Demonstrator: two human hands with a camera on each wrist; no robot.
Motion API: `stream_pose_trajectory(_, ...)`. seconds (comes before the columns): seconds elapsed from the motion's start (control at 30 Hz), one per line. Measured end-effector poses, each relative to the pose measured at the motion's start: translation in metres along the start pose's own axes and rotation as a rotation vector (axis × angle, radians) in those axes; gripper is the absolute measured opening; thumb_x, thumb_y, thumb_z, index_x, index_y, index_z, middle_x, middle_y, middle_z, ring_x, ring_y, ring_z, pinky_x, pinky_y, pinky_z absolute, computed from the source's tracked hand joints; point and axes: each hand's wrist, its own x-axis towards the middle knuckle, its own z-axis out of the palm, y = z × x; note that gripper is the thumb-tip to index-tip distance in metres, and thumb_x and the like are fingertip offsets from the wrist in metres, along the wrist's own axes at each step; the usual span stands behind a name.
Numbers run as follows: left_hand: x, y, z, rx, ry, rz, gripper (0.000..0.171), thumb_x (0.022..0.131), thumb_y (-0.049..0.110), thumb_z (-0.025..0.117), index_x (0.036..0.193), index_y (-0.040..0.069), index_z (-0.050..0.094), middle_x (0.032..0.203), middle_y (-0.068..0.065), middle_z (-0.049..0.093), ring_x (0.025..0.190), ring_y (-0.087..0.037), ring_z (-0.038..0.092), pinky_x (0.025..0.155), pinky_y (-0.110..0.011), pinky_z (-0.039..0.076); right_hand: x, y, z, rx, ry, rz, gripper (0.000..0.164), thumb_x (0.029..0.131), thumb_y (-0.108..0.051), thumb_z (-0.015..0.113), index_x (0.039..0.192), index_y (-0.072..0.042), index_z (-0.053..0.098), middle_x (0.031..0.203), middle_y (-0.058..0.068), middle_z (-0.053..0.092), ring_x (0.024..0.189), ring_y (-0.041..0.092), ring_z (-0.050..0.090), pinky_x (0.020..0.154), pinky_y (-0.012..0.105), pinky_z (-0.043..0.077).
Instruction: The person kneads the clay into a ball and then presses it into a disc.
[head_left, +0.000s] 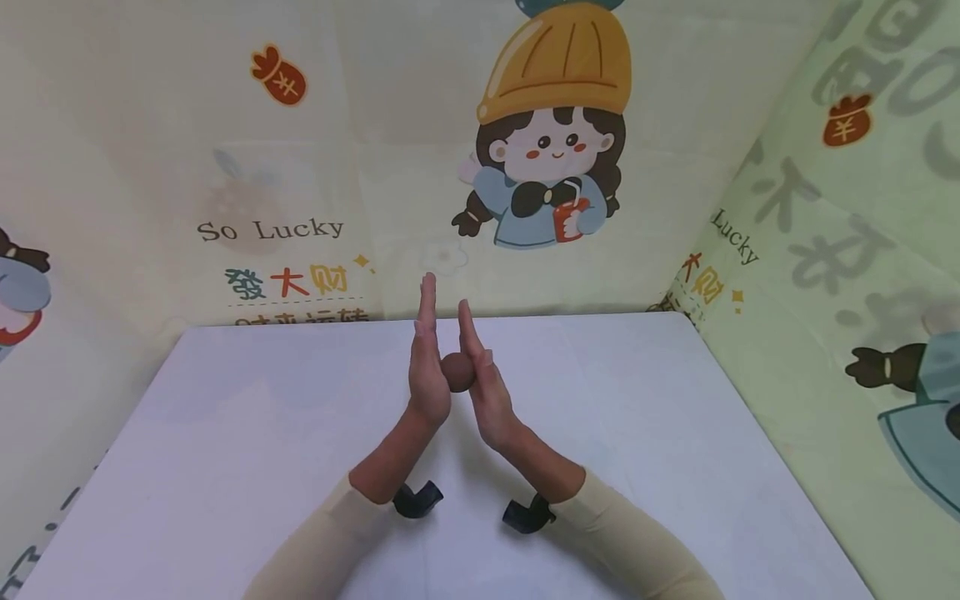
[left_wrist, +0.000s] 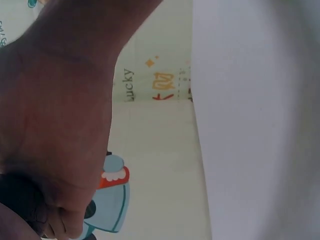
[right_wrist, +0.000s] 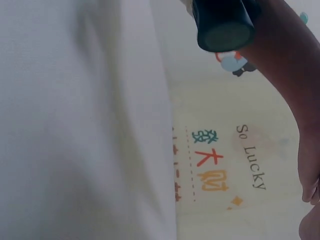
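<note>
In the head view a small brown ball (head_left: 458,372) sits between two facing palms, above the white table. My left hand (head_left: 429,375) presses against its left side, fingers straight and pointing forward and up. On the other side, my right hand (head_left: 489,392) touches the ball with its palm, fingers also extended. The fingertips of the two hands stand apart. Part of a hand (left_wrist: 55,130) fills the left side of the left wrist view, beside a dark rounded shape (left_wrist: 20,200). At the right wrist view's right edge, only part of a hand (right_wrist: 309,165) shows.
A white tabletop (head_left: 262,417) spreads below both hands. Printed cloth walls (head_left: 405,167) with cartoon figures and lettering rise behind it and at both sides. Black wrist devices, one at the left (head_left: 417,500) and one at the right (head_left: 528,515), project inward below the hands.
</note>
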Motion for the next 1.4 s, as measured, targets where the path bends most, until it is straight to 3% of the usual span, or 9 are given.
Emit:
stream_pose_trajectory(0.37, 0.013, -0.010, -0.012, -0.035, 0.036, -0.046, 0.061, 0.112, 0.026, 0.011, 0.167, 0.000, 0.010, 0.176, -0.006, 0.011, 0.160, -0.013, 0.004, 0.126, -0.037, 0.001, -0.006, -0.005, 0.009, -0.022, -0.022, -0.004, 0.067, 0.115, -0.044, 0.009, 0.167, -0.003, -0.005, 0.176, 0.003, -0.010, 0.160, 0.019, -0.012, 0.126, 0.049, -0.004)
stream_pose_trajectory(0.63, 0.013, -0.021, -0.017, -0.015, 0.001, -0.087, 0.063, 0.112, 0.030, 0.013, 0.168, 0.001, 0.009, 0.176, -0.005, 0.010, 0.160, -0.012, 0.003, 0.126, -0.039, 0.000, -0.006, -0.013, 0.011, -0.134, -0.017, -0.022, 0.071, 0.115, -0.048, 0.011, 0.166, -0.003, -0.006, 0.176, -0.001, -0.010, 0.160, 0.020, -0.010, 0.127, 0.043, -0.002)
stream_pose_trajectory(1.0, 0.008, -0.026, -0.017, -0.016, -0.139, -0.126, 0.064, 0.111, 0.034, 0.009, 0.169, 0.008, 0.011, 0.176, 0.001, 0.009, 0.159, -0.010, -0.001, 0.125, -0.051, -0.004, -0.004, -0.017, 0.010, -0.198, -0.007, -0.083, 0.078, 0.112, -0.057, 0.012, 0.167, -0.004, -0.006, 0.176, 0.002, -0.009, 0.161, 0.025, -0.010, 0.127, 0.048, -0.003)
stream_pose_trajectory(1.27, -0.004, -0.018, -0.007, 0.027, -0.242, -0.103, 0.062, 0.112, 0.033, 0.010, 0.170, 0.010, 0.013, 0.176, -0.002, 0.010, 0.160, -0.011, -0.002, 0.125, -0.056, -0.004, 0.005, -0.023, 0.001, -0.245, 0.030, -0.072, 0.082, 0.111, -0.060, 0.016, 0.168, -0.005, -0.005, 0.176, 0.000, -0.008, 0.161, 0.022, -0.008, 0.126, 0.051, -0.002)
stream_pose_trajectory(1.4, -0.011, -0.014, -0.002, 0.000, -0.287, -0.080, 0.061, 0.112, 0.031, 0.009, 0.169, 0.010, 0.014, 0.176, -0.002, 0.013, 0.160, -0.012, 0.001, 0.126, -0.053, -0.001, 0.009, -0.025, -0.005, -0.244, 0.052, -0.062, 0.082, 0.110, -0.062, 0.016, 0.168, -0.007, -0.004, 0.176, 0.000, -0.008, 0.161, 0.020, -0.007, 0.126, 0.052, -0.002)
